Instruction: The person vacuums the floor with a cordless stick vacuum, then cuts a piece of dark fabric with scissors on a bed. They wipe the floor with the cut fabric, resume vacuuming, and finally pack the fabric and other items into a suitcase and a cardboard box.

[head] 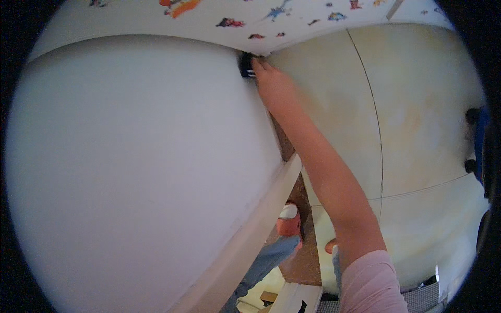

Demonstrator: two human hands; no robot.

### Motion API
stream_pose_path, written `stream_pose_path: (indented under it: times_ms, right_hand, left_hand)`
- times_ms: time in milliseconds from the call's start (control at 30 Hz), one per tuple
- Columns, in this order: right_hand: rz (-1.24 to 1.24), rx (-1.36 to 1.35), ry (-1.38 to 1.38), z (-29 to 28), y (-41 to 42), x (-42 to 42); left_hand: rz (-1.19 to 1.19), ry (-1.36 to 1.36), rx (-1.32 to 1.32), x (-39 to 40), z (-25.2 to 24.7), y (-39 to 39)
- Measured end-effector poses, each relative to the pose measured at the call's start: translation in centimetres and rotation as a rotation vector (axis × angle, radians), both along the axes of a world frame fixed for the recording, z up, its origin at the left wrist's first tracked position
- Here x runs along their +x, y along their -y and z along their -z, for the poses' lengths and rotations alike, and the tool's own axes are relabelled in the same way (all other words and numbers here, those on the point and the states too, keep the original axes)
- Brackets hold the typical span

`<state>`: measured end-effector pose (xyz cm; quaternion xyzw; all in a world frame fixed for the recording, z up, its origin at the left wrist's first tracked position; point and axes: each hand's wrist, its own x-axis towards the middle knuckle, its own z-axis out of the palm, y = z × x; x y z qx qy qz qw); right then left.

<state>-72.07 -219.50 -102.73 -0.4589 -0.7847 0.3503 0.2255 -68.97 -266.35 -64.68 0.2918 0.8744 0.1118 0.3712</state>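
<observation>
My right hand (267, 76) reaches up to the far corner of a large flat white surface (148, 156), with its fingers on a small black object (246, 65) that bears white stripes. The object is blurred and partly covered by the fingers, so its exact kind does not show. It lies against the edge of the white surface, close to the foot of a white wall with colourful stickers (231, 22). My bare forearm runs down to a pink sleeve at the lower right. My left hand is out of view.
Pale floor tiles (336, 98) with dark joints lie at the right. A cream-coloured edge strip (250, 234) slants beside the white surface. Below are a brown floor strip (307, 250), a foot in a red shoe (289, 227) and a blue trouser leg. A blue thing with black wheels (479, 141) stands far right.
</observation>
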Motion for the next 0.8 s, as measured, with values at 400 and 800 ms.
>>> stream_pose_path:
  times_ms: [400, 800]
  right_hand:
    - [-0.485, -0.365, 0.162, -2.0, 8.5, 14.7]
    - [0.189, -0.288, -0.470, 6.3, 6.1, 3.8]
  left_hand:
    - [0.091, -0.038, 0.013, 0.6, -2.8, -0.9]
    - [0.358, -0.050, 0.202, 0.1, -0.9, -9.6]
